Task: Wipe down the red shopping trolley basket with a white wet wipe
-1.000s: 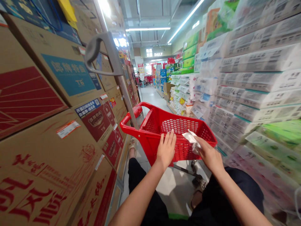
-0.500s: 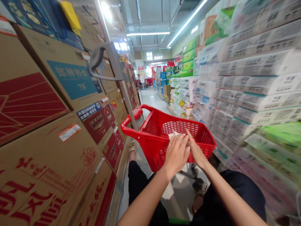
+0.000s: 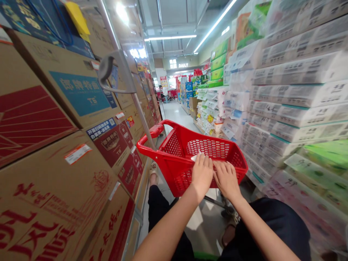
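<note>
A red plastic shopping basket (image 3: 163, 154) on wheels stands in the aisle in front of me, its grey pull handle (image 3: 114, 70) raised up to the left. My left hand (image 3: 202, 174) lies flat on the basket's near rim and presses a white cloth (image 3: 195, 157) against it; only a corner of the cloth shows past the fingertips. My right hand (image 3: 227, 177) rests beside it on the same rim, fingers spread, touching the left hand. The basket's inside looks empty. My knees in black trousers are below.
Stacked cardboard boxes (image 3: 67, 152) wall the left side close by. Piled packs of tissue paper (image 3: 293, 108) wall the right. The narrow aisle floor (image 3: 176, 112) runs ahead to far displays, where a person sits.
My right hand carried the white cloth from the right over to the rim's middle. The cloth now lies under my left hand, and both hands rest side by side.
</note>
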### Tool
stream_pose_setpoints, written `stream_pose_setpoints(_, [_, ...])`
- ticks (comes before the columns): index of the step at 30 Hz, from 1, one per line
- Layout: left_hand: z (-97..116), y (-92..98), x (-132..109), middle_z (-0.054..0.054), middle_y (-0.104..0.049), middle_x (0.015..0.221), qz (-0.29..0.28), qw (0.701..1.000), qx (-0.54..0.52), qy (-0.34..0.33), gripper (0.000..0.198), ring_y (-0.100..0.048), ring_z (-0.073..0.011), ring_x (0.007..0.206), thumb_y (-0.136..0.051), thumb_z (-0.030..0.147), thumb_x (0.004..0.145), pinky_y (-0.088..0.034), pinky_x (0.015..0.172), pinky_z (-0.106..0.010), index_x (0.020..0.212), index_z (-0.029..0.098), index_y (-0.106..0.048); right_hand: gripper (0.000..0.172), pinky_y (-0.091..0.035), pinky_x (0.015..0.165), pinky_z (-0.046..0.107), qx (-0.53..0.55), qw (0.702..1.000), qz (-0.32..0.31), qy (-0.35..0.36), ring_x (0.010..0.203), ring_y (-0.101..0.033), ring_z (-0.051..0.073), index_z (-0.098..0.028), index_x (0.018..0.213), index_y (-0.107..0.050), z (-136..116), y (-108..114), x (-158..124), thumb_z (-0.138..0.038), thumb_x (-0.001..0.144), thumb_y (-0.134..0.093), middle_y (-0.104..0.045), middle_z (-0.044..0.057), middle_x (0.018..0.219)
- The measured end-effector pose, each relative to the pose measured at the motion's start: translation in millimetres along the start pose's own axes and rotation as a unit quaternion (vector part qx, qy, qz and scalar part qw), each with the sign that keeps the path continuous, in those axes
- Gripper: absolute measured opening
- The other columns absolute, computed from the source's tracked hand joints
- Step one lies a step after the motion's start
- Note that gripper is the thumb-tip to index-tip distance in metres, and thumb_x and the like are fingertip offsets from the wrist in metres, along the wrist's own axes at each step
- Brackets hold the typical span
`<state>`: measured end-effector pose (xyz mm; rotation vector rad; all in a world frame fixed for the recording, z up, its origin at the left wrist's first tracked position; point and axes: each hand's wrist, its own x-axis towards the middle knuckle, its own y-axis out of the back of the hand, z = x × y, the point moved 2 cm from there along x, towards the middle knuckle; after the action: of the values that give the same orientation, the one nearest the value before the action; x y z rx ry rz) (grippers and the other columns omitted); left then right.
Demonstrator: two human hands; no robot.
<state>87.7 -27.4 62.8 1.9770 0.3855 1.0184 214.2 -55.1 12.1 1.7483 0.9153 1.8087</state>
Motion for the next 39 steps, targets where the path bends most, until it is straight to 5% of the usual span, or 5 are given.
stream_pose_setpoints(7, [-43.2, -20.3, -26.3, -0.008, -0.044, 0.158, 0.026, 0.998, 0.017, -0.063, 0.05, -0.043, -0.024, 0.146, -0.041, 0.02, 0.103, -0.035, 0.122, -0.041, 0.153, 0.017, -0.044, 0.046, -0.031, 0.114, 0.047, -0.014, 0.999, -0.009, 0.027, 0.125, -0.049, 0.029, -0.017, 0.143, -0.052, 10.8, -2.8, -4.8, -0.035, 0.102, -0.046, -0.062, 0.012, 0.134])
stream_pose_setpoints(12, [-93.4, -10.7, -49.2, -0.011, -0.038, 0.162, 0.059, 0.998, 0.01, 0.031, 0.054, -0.03, -0.0305, 0.152, -0.047, 0.036, 0.103, -0.024, 0.126, -0.054, 0.154, 0.021, -0.042, 0.049, -0.03, 0.112, 0.049, -0.022, 1.0, -0.006, -0.003, 0.121, -0.048, 0.032, -0.014, 0.142, -0.052, 3.5, -5.7, -2.5, -0.04, 0.101, -0.046, -0.062, 0.014, 0.13])
stream_pose_setpoints(21, [-42.8, -30.1, -34.0, -0.014, -0.054, 0.149, 0.053, 0.998, 0.026, -0.036, 0.046, -0.049, -0.0262, 0.141, -0.043, 0.012, 0.101, -0.037, 0.122, -0.043, 0.146, 0.009, -0.049, 0.052, -0.032, 0.108, 0.049, -0.023, 1.0, -0.009, 0.009, 0.116, -0.049, 0.032, -0.015, 0.146, -0.048, -2.1, -0.2, -4.6, -0.038, 0.099, -0.046, -0.062, 0.015, 0.128])
stream_pose_setpoints(30, [-147.6, 13.5, -64.7, -0.015, -0.055, 0.147, 0.079, 0.993, 0.037, 0.082, 0.041, -0.046, -0.0274, 0.143, -0.044, 0.008, 0.1, -0.035, 0.123, -0.047, 0.139, 0.014, -0.053, 0.054, -0.033, 0.107, 0.048, -0.021, 0.999, -0.018, 0.015, 0.114, -0.048, 0.031, -0.014, 0.147, -0.046, 3.1, -0.8, -7.0, -0.035, 0.098, -0.046, -0.061, 0.015, 0.13])
stream_pose_setpoints(39, [-70.4, -20.2, -47.1, -0.013, -0.057, 0.147, 0.07, 0.998, 0.006, 0.002, 0.045, -0.048, -0.0252, 0.142, -0.044, 0.01, 0.101, -0.035, 0.124, -0.043, 0.145, 0.013, -0.052, 0.062, -0.032, 0.106, 0.05, -0.008, 1.0, -0.008, 0.022, 0.115, -0.047, 0.033, -0.016, 0.154, -0.037, -3.9, -3.0, -6.7, -0.036, 0.096, -0.046, -0.059, 0.016, 0.133])
